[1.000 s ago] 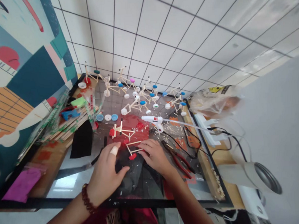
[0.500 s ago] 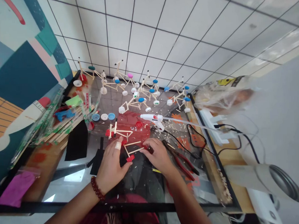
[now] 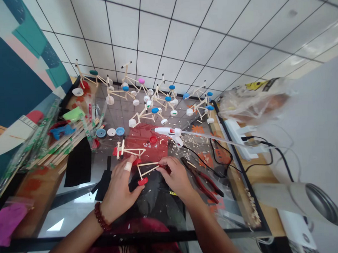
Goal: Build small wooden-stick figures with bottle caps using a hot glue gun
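Note:
My left hand [image 3: 119,185], with a bandage on one finger, spans a small frame of wooden sticks [image 3: 148,164]. Its thumb is at the lower red bottle cap [image 3: 142,181] and its fingers are by the upper red cap [image 3: 137,161]. Two long sticks run from the crosspiece to the right, where my right hand [image 3: 174,175] pinches their ends together. Just behind lies another stick assembly [image 3: 130,149] with a dark-tipped upright and a red cap at its left end. A white glue gun [image 3: 169,131] with a long clear glue stick rests beyond my hands.
Several finished stick tricycles [image 3: 140,114] with coloured seats stand along the back. Pliers [image 3: 203,181] with red handles lie right of my right hand. Bundled sticks [image 3: 70,143] and loose caps [image 3: 111,132] are at left. A power strip [image 3: 240,138] is at the right edge.
The free ends of the two long sticks have come together between my right fingers. My left hand stays at the red caps. The whole view has shifted slightly.

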A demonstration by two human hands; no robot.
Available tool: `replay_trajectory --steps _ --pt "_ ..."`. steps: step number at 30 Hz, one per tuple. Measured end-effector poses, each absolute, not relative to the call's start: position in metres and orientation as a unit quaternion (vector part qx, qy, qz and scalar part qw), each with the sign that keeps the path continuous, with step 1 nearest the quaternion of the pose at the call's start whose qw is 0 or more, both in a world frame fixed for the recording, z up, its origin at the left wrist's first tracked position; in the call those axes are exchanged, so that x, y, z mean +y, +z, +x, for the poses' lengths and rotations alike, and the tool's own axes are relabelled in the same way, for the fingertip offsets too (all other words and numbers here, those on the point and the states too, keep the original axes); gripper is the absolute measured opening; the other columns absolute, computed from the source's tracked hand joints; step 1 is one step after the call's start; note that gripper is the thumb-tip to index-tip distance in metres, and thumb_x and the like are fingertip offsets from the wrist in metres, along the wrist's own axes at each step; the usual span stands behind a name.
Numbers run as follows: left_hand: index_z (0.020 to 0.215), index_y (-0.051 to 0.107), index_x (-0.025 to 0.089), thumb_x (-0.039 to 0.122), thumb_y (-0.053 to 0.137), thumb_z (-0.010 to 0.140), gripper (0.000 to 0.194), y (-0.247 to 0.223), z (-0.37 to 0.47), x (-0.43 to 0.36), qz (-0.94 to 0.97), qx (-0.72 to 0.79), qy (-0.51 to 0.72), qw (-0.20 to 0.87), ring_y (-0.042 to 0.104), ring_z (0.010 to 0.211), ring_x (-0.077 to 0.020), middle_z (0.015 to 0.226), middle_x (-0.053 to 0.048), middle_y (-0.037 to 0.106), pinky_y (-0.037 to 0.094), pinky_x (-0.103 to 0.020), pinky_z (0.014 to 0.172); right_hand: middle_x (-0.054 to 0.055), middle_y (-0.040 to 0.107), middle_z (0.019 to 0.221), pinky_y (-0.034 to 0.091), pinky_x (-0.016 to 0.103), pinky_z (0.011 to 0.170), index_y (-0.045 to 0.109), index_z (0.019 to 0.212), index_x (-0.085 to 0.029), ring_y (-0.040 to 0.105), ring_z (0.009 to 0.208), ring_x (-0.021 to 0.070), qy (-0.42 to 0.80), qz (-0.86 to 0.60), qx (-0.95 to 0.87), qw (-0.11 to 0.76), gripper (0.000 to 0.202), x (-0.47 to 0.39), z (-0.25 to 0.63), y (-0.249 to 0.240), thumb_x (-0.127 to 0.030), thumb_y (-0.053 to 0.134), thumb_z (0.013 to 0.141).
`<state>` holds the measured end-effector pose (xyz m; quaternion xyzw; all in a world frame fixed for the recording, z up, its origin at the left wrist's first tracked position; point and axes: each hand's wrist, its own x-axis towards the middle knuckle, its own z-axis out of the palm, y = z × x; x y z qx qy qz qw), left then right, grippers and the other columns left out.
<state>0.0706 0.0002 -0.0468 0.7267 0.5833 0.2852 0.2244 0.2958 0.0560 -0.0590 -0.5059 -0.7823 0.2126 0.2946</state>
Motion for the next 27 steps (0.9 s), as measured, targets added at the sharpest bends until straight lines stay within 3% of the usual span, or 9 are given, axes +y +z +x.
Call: replay_trajectory --steps 7,13,19,24,27 --pt "0.155 0.019 0.026 0.027 0.069 0.082 0.088 -0.046 0.071 0.001 0.727 0.584 0.278 0.232 0.045 0.136 -0.0348 0.148 -0.014 0.048 0.037 -0.055 0.112 0.004 0.07 0.086 0.052 0.034 0.075 0.062 0.092 -0.023 0.066 0.081 0.0212 0.227 -0.523 -0.763 0.305 0.005 0.056 0.294 -0.061 -0.019 0.062 0.089" --pt "0.156 0.016 0.028 0.027 0.072 0.08 0.095 -0.047 0.07 0.0 0.709 0.593 0.294 0.243 0.043 0.138 -0.0359 0.15 -0.015 0.045 0.038 -0.059 0.112 0.007 0.071 0.096 0.053 0.038 0.079 0.061 0.113 -0.024 0.066 0.084 0.0228 0.202 -0.525 -0.77 0.301 0.026 0.055 0.296 -0.061 -0.019 0.063 0.088" --pt "0.155 0.02 0.028 0.027 0.072 0.081 0.091 -0.046 0.068 -0.004 0.702 0.59 0.308 0.255 0.043 0.139 -0.0353 0.15 -0.014 0.045 0.039 -0.058 0.113 0.006 0.073 0.095 0.053 0.037 0.08 0.064 0.111 -0.024 0.068 0.085 0.0224 0.19 -0.5 -0.791 0.295 0.022 0.054 0.294 -0.057 -0.018 0.061 0.089" --pt "0.148 0.037 0.031 0.024 0.065 0.087 0.067 -0.035 0.054 -0.019 0.725 0.565 0.337 0.201 0.056 0.128 -0.0297 0.138 -0.01 0.058 0.05 -0.048 0.105 0.008 0.071 0.098 0.055 0.037 0.084 0.069 0.099 -0.024 0.068 0.09 0.0227 0.158 -0.547 -0.753 0.331 0.011 0.053 0.317 -0.04 -0.025 0.061 0.09" --pt "0.132 0.055 0.031 0.018 0.063 0.089 0.046 -0.024 0.038 -0.03 0.738 0.547 0.362 0.159 0.065 0.111 -0.0259 0.118 -0.006 0.07 0.055 -0.042 0.096 0.013 0.069 0.108 0.055 0.043 0.085 0.068 0.11 -0.021 0.066 0.096 0.027 0.126 -0.599 -0.721 0.325 0.026 0.063 0.342 -0.029 -0.033 0.065 0.086"
